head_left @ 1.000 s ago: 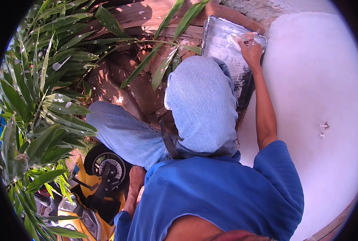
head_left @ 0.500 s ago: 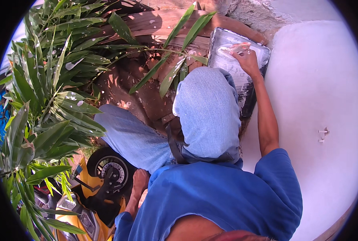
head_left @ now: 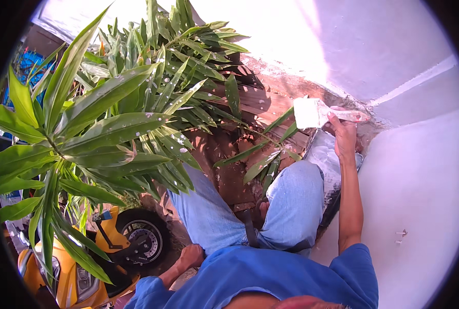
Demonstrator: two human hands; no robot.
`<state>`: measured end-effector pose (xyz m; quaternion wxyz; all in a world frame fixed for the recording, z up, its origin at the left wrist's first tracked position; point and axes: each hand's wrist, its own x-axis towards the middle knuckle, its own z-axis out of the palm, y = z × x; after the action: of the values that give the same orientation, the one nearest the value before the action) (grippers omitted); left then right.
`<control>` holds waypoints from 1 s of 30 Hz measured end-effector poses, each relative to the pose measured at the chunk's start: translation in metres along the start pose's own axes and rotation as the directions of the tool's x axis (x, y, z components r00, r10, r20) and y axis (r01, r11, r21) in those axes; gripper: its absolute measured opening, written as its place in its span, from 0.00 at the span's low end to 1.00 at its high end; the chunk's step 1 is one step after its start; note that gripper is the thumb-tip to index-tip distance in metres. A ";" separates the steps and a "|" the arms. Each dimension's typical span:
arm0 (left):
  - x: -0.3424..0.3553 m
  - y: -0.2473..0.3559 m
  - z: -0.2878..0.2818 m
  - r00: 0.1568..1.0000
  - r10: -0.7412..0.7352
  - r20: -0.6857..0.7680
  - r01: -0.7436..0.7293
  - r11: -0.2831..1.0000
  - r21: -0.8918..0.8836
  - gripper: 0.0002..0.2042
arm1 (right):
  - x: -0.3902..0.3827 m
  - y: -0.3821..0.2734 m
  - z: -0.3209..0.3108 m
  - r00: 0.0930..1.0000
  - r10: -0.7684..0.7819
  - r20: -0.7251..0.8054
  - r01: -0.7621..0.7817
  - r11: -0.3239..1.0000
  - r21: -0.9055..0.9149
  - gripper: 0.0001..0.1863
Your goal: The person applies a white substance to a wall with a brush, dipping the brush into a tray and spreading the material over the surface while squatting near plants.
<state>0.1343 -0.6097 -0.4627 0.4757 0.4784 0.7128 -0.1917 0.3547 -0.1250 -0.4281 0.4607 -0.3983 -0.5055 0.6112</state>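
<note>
My right hand (head_left: pixel 344 133) grips a paintbrush (head_left: pixel 309 113) by its paint-smeared handle. The brush's wide white bristles point left, and it is held above the far end of a black paint tray (head_left: pixel 329 160). White paint coats the tray's inside, and my right knee and forearm hide part of it. Down by my left thigh, my left hand (head_left: pixel 192 255) is closed with the fingers curled under. Whatever it may hold is hidden.
White wall (head_left: pixel 409 195) runs along my right, with small fittings (head_left: pixel 402 236) sticking out. Leafy plants (head_left: pixel 111 123) spattered with white crowd the left. A yellow motorcycle (head_left: pixel 80 278) stands at the lower left. Brown boards (head_left: pixel 265 105) lie along the wall's foot.
My right hand has lifted the paintbrush out of the tray and turned it so the bristles point left. The view has shifted up to show more wall. My left hand remains by my thigh.
</note>
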 end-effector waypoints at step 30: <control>-0.015 -0.016 0.065 0.967 0.014 -0.256 -0.048 0.991 -0.127 0.10 | 0.143 0.008 0.184 0.334 -0.645 0.687 0.772 -0.231 -0.592 0.14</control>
<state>0.1536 -0.6720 -0.4831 0.4142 0.4773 0.7715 -0.0737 0.1407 -0.0333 -0.4073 0.3922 -0.1655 -0.8949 -0.1338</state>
